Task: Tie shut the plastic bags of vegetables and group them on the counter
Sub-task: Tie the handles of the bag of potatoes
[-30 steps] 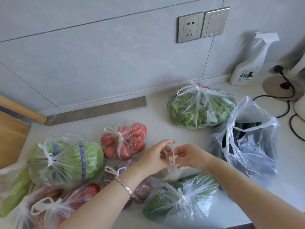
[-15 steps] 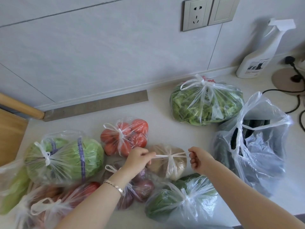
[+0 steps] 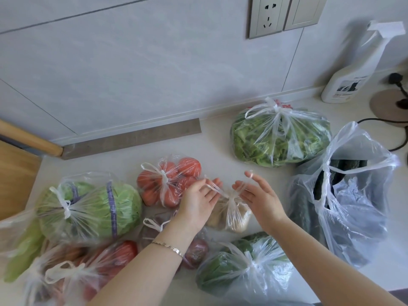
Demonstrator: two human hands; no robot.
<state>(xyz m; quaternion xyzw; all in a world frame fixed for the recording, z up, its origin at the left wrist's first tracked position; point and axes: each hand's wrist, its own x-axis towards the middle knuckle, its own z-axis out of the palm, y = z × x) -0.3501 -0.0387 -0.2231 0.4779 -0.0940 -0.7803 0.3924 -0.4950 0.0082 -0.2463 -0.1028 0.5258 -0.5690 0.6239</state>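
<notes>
Both open at frame centre — left hand [image 3: 198, 202], right hand [image 3: 259, 196] — fingers straight, gripping nothing; knotted bag [image 3: 234, 214] (pale contents) drapes its handles over them.

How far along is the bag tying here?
Done: tomato bag, cabbage bag, leafy greens bag and front green bag show knots. In hand: the small tan bag looks knotted, its handle ends across the straight fingers of left hand and right hand. Left: the cucumber bag gapes open at the right.

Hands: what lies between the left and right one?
In the head view, the knotted bag of pale vegetables lies between left hand and right hand.
</notes>
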